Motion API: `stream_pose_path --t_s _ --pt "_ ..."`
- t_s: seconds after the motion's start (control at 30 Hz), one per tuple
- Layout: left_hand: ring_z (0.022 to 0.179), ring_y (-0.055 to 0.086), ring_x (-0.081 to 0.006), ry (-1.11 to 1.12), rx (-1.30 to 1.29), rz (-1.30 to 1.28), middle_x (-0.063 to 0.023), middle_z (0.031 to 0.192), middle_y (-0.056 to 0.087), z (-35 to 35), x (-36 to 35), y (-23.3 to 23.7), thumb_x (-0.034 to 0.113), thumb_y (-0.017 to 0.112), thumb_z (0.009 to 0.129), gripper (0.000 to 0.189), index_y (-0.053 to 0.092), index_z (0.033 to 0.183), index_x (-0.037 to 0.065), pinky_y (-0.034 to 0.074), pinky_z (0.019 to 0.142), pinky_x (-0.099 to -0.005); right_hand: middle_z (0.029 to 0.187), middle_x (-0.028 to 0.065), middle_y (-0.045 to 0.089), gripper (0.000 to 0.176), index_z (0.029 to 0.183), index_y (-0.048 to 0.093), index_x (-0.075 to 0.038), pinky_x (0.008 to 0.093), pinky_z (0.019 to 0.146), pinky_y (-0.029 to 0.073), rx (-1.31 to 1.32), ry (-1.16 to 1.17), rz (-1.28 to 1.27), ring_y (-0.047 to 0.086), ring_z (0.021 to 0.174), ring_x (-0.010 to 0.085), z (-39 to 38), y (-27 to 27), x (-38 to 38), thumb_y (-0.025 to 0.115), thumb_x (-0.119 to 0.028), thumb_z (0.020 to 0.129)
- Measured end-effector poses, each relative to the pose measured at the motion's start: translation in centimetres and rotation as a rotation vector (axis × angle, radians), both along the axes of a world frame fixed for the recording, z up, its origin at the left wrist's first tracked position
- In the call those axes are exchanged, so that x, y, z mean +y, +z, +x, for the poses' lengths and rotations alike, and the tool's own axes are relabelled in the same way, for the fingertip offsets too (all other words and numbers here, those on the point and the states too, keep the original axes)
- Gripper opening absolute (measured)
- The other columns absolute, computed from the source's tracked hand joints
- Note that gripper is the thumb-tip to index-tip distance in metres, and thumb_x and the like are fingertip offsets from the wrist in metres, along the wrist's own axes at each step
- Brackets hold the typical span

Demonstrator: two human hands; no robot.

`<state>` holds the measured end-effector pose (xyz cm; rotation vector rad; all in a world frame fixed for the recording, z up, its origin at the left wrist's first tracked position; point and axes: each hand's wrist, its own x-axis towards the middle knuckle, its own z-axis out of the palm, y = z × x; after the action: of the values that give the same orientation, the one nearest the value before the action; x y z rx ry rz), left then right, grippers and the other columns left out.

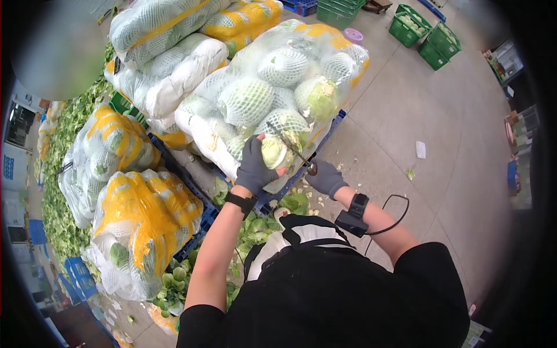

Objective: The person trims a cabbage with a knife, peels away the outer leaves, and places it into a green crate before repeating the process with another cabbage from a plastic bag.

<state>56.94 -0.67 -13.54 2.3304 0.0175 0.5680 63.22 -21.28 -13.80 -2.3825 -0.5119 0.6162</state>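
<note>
My left hand [254,167], in a grey fingerless-looking glove with bare fingertips, is closed around the side of a pale green cabbage [275,153]. In my right hand [328,178], also gloved, is a knife [292,146]; its dark blade lies along the right side of that cabbage. The knife's brown handle is partly hidden by my fingers. Just beyond sits a large clear plastic bag [200,124] full of cabbages in white foam nets. One netted cabbage [316,98] in it shows its cut, pale end.
Blue pallets [333,130] carry the bags. More yellow-and-clear bags [154,217] stand at left, with others stacked behind. Loose leaves [261,229] litter the floor near my feet. Green crates [409,26] stand at the back right; a white scrap [420,149] lies on the concrete.
</note>
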Motion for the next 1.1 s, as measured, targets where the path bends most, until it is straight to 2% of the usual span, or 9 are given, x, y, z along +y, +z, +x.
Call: stream_pose_path --t_s 0.1,0.2,0.37,0.57,0.63,0.7,0.8,0.9,1.1 --pt "0.105 0.043 -0.0321 0.056 0.058 0.0 -0.0185 0.11 0.042 0.0 -0.5 -0.4 0.032 0.08 0.049 0.092 0.033 0.12 -0.002 0.037 0.09 -0.0384 0.084 0.017 0.063 0.036 0.097 0.059 -0.005 0.0353 0.066 0.045 -0.033 -0.018 -0.086 0.06 0.074 0.0283 1.9 -1.4 1.6 0.061 -0.03 0.071" --pt "0.106 0.043 -0.0288 0.075 0.028 -0.124 -0.0167 0.109 0.042 -1.1 -0.4 -1.1 0.031 0.081 0.049 0.093 0.031 0.121 -0.002 0.037 0.09 -0.0376 0.079 0.0131 0.063 0.036 0.09 0.06 -0.002 0.0348 0.064 0.045 0.365 -0.12 0.09 0.059 0.069 0.0208 3.0 -0.2 4.3 0.064 -0.031 0.067" --pt "0.106 0.046 -0.0225 0.049 0.041 -0.781 -0.0142 0.115 0.044 -5.6 -0.1 1.0 0.026 0.081 0.052 0.093 0.028 0.124 0.0 0.038 0.092 -0.0341 0.076 0.0117 0.061 0.037 0.089 0.058 -0.001 0.0332 0.064 0.046 -0.004 -0.122 0.347 0.058 0.068 0.019 7.8 -1.1 2.9 0.066 -0.029 0.067" --pt "0.109 0.048 -0.0219 0.137 -0.056 -1.291 -0.0122 0.117 0.049 -14.4 2.6 3.5 0.037 0.069 0.064 0.076 0.037 0.123 0.002 0.039 0.093 -0.0346 0.095 0.0162 0.059 0.043 0.102 0.052 -0.001 0.0352 0.078 0.044 -0.318 0.094 0.134 0.056 0.088 0.0283 18.5 0.0 7.6 0.065 -0.027 0.069" --pt "0.109 0.048 -0.0218 0.17 -0.055 -1.492 -0.0119 0.12 0.048 -18.0 3.2 4.2 0.038 0.068 0.065 0.076 0.037 0.124 0.001 0.039 0.093 -0.0346 0.112 0.02 0.052 0.046 0.11 0.049 -0.002 0.0384 0.087 0.04 -0.826 0.184 -0.251 0.051 0.103 0.0315 16.6 1.2 9.6 0.061 -0.027 0.072" --pt "0.109 0.048 -0.0216 0.264 -0.125 -1.388 -0.0119 0.119 0.048 -21.2 4.2 5.3 0.035 0.07 0.064 0.079 0.034 0.125 0.001 0.038 0.094 -0.0343 0.115 0.019 0.05 0.052 0.115 0.045 -0.002 0.0382 0.088 0.04 -0.88 0.281 0.119 0.05 0.104 0.0297 14.3 2.0 12.5 0.062 -0.031 0.075" --pt "0.11 0.046 -0.0205 0.434 -0.173 -1.142 -0.0109 0.117 0.046 -24.7 3.6 6.5 0.028 0.076 0.059 0.087 0.029 0.127 0.002 0.038 0.094 -0.0339 0.106 0.0133 0.053 0.068 0.122 0.04 -0.004 0.0327 0.081 0.044 0.274 0.66 0.546 0.052 0.096 0.0205 0.6 4.7 17.5 0.071 -0.034 0.07" --pt "0.11 0.046 -0.02 0.515 -0.233 -1.132 -0.0104 0.117 0.046 -27.4 2.3 7.9 0.029 0.077 0.058 0.087 0.03 0.126 0.002 0.037 0.094 -0.0338 0.1 0.0124 0.047 0.08 0.13 0.036 -0.015 0.0356 0.071 0.047 -0.083 1.342 0.559 0.056 0.085 0.0257 -11.5 11.6 19.0 0.071 -0.045 0.065" --pt "0.11 0.045 -0.0186 0.558 -0.246 -1.205 -0.0091 0.118 0.045 -34.9 -0.2 9.9 0.019 0.081 0.054 0.092 0.028 0.128 0.004 0.036 0.094 -0.0324 0.083 0.0083 0.055 0.055 0.117 0.051 -0.016 0.0331 0.068 0.048 -0.263 1.777 0.587 0.059 0.076 0.0263 -18.9 11.4 22.8 0.064 -0.043 0.072"
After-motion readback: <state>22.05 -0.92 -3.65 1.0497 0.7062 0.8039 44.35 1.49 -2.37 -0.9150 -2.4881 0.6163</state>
